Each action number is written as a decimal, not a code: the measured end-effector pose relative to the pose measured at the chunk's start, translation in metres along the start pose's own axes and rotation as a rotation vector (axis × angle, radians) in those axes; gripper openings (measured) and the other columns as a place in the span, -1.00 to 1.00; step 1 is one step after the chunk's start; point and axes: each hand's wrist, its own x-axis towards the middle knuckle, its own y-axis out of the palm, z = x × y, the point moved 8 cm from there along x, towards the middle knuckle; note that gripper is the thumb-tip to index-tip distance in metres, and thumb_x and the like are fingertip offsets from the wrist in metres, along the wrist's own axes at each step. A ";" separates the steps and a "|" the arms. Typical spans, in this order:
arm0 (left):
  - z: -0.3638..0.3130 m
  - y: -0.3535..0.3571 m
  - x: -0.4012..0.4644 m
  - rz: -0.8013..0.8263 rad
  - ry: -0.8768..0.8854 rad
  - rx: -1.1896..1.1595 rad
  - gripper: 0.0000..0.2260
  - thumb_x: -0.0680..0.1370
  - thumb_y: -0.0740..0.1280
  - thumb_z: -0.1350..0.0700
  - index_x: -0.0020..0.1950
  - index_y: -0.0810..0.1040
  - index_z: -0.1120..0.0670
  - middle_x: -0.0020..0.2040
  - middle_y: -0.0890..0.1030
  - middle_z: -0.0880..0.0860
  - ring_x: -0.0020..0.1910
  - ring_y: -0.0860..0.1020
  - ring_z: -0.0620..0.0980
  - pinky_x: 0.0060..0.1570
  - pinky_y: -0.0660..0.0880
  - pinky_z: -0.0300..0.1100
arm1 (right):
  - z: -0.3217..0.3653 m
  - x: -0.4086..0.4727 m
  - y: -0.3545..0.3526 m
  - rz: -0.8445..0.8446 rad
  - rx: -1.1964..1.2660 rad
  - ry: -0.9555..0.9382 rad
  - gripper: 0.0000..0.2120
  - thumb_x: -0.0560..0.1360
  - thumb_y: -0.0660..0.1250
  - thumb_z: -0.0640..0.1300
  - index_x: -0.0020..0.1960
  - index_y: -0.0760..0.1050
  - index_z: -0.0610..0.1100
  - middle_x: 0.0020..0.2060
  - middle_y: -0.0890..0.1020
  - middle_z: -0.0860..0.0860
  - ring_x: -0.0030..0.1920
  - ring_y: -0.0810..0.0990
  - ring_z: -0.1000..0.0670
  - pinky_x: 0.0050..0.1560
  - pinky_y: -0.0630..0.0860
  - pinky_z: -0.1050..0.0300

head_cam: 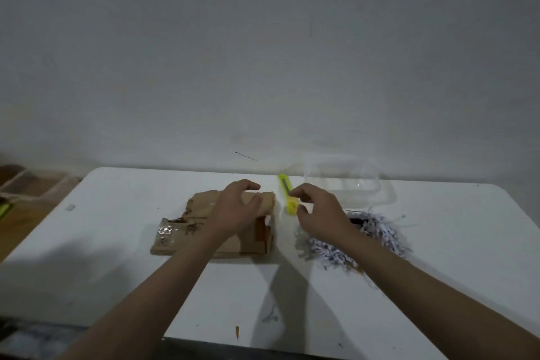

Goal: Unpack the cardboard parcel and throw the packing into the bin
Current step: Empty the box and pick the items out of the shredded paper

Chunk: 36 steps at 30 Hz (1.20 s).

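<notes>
A torn brown cardboard parcel (187, 231) with clear tape lies flat on the white table (117, 257). My left hand (236, 209) rests on its far right part, fingers curled over the top edge. A yellow utility knife (287, 194) lies just right of the parcel, pointing away from me. My right hand (317, 209) hovers beside the knife, thumb and fingers apart around its near end; contact is unclear. A heap of shredded white paper packing (377, 232) lies right of that hand, partly hidden by my wrist.
A clear plastic container (347, 181) stands at the back of the table, behind the shredded paper. A small brown scrap (237, 332) lies near the front edge. Wooden floor and shelving (26, 184) show at the left. A bare wall rises behind.
</notes>
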 end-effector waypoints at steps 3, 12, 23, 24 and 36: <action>0.039 -0.036 0.003 -0.019 -0.042 0.016 -0.85 0.52 0.31 0.09 0.08 0.57 0.03 0.05 0.59 -0.07 0.12 0.53 -0.07 0.09 0.40 -0.24 | 0.021 0.011 0.038 -0.013 0.125 -0.021 -0.75 0.45 0.24 -0.37 0.00 0.56 -0.12 -0.09 0.63 0.00 -0.05 0.59 0.05 -0.01 0.51 0.36; 0.105 -0.072 0.003 0.096 -0.091 0.083 -0.83 0.48 0.39 0.09 0.06 0.56 0.07 -0.01 0.59 -0.03 0.06 0.55 -0.04 0.00 0.42 -0.26 | 0.039 0.031 0.099 -0.012 -0.046 0.104 -0.80 0.46 0.19 -0.21 -0.04 0.56 -0.04 -0.17 0.66 0.02 -0.16 0.61 0.03 -0.12 0.57 0.09; 0.125 -0.075 -0.039 0.075 0.306 0.285 -0.35 0.30 0.37 -0.25 0.35 0.42 -0.06 0.37 0.38 -0.04 0.34 0.35 0.03 0.32 0.27 0.20 | 0.021 -0.045 0.129 -0.150 -0.283 0.138 -0.70 0.40 0.40 -0.02 0.13 0.52 0.03 -0.01 0.58 0.11 -0.07 0.60 0.05 -0.19 0.57 0.07; 0.132 -0.073 -0.041 0.095 0.299 0.290 -0.28 0.30 0.38 -0.25 0.42 0.33 -0.06 0.45 0.29 -0.04 0.41 0.27 0.03 0.35 0.20 0.24 | 0.022 -0.046 0.130 -0.169 -0.295 0.130 -0.69 0.40 0.40 -0.03 0.13 0.52 0.04 0.00 0.58 0.11 -0.05 0.60 0.05 -0.19 0.57 0.06; 0.145 -0.082 -0.052 0.034 0.278 0.428 -0.01 0.15 0.20 -0.57 0.49 0.18 -0.14 0.37 0.28 0.04 0.27 0.31 0.07 0.19 0.31 0.04 | 0.030 -0.034 0.127 -0.061 -0.550 -0.064 -0.59 0.32 0.53 -0.05 0.12 0.56 -0.06 -0.03 0.65 0.01 -0.07 0.65 -0.06 -0.23 0.51 0.17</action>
